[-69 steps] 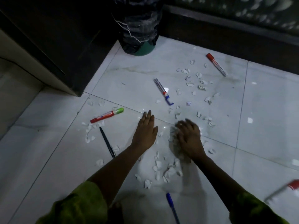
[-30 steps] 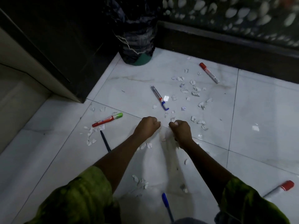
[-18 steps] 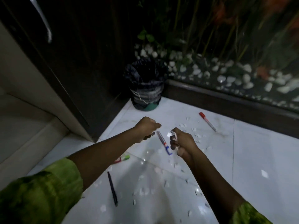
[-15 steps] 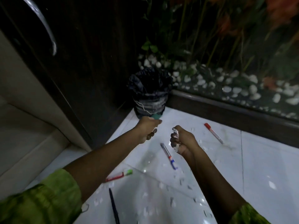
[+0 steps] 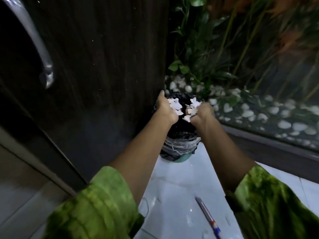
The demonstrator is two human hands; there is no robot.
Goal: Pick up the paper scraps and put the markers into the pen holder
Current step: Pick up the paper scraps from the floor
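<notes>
Both my hands are raised over a small bin (image 5: 179,144) lined with a black bag. My left hand (image 5: 164,108) is cupped, palm turned inward, with white paper scraps (image 5: 175,105) lying against it. My right hand (image 5: 202,112) is curled around more paper scraps (image 5: 191,108), some sticking out of the fist above the bin's mouth. On the white floor tile near me lies a marker (image 5: 208,219) with a red band and a blue cap. No pen holder is in view.
A dark wooden door (image 5: 96,66) with a metal handle (image 5: 39,54) stands to the left of the bin. Behind it runs a planter with white pebbles (image 5: 259,111) and green plants (image 5: 215,49). The white floor tiles (image 5: 172,195) lie below my arms.
My fists closed on scraps on the floor, then rose and moved forward to the bin. They now sit above its mouth, loosened so that the scraps show. The view tilted up from the floor.
</notes>
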